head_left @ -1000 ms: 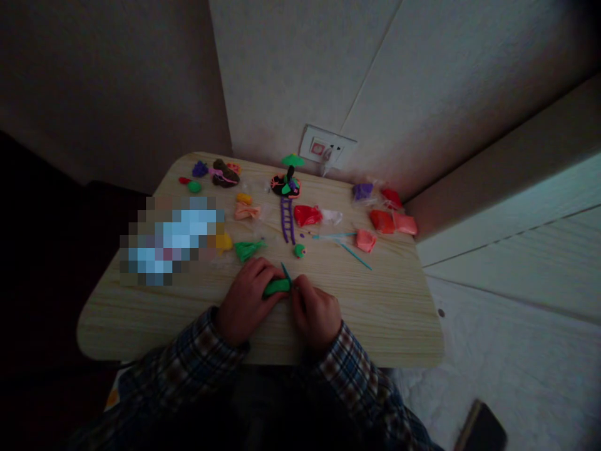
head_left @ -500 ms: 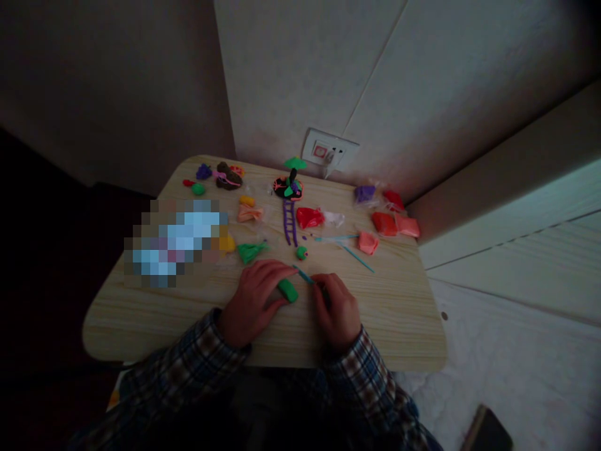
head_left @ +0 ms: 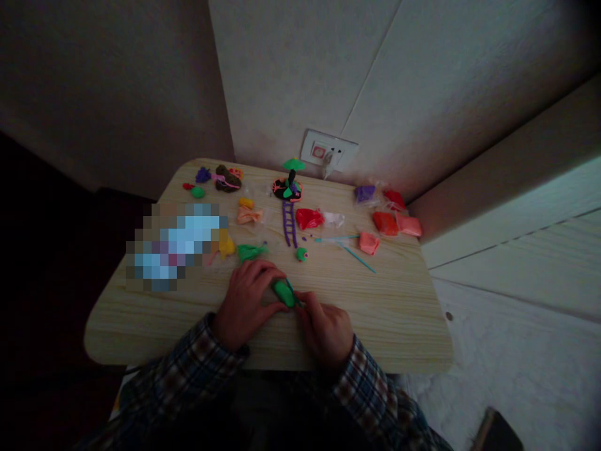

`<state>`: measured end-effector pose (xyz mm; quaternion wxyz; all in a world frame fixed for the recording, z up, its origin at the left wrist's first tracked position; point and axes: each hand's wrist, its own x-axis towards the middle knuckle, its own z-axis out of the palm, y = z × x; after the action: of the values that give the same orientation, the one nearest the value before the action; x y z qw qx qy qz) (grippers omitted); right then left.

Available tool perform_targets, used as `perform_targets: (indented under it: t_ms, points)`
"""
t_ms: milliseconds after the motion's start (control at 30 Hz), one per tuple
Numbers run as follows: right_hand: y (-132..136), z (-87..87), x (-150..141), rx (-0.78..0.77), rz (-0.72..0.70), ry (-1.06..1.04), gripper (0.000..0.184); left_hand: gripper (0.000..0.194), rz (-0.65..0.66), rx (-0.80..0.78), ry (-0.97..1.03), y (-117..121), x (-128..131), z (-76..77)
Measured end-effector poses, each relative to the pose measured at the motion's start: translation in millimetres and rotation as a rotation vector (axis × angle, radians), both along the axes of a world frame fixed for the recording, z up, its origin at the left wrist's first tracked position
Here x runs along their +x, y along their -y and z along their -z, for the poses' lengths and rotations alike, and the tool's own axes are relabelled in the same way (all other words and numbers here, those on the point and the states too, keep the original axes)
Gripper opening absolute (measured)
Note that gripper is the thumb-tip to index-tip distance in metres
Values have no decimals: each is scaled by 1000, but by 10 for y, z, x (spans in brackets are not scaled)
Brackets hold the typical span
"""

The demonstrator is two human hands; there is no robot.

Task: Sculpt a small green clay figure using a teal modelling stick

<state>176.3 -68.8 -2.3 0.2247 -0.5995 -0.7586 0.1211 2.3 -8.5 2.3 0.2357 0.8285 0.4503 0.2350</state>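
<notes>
A green clay roll (head_left: 283, 292) lies on the wooden table (head_left: 385, 313) near its front edge. My left hand (head_left: 244, 302) curls around the roll's left side and holds it. My right hand (head_left: 323, 329) is closed on a thin teal tool (head_left: 292, 292) whose tip rests against the roll. Both sleeves are plaid.
Farther back lie a green clay scrap (head_left: 250, 252), a purple clay ladder (head_left: 288, 223), a small clay tree figure (head_left: 288, 185), a small green ball (head_left: 301, 254), teal sticks (head_left: 357, 258), and red and orange clay packs (head_left: 392, 222). A wall socket (head_left: 326, 150) sits behind. A pixelated patch covers the table's left.
My right hand moved back left to the green roll, bringing the teal tool's tip against it. My left hand stayed on the roll, which shifted slightly.
</notes>
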Motion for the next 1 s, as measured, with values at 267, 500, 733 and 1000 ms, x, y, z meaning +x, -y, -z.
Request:
perform_targets:
  t_ms: [267, 500, 733, 1000]
  points:
    - [-14, -6, 23, -10, -64, 20, 18, 40, 2, -12, -2, -19, -1, -9]
    - [-39, 3, 229, -135, 85, -316, 23, 35, 23, 24, -22, -6, 23, -9]
    - [-97, -10, 443, -86, -153, -425, 12, 50, 67, 2, -38, 6, -10, -7]
    - [-277, 4, 356, -1, -337, -248, 19, 23, 167, -38, -27, -28, -48, -53]
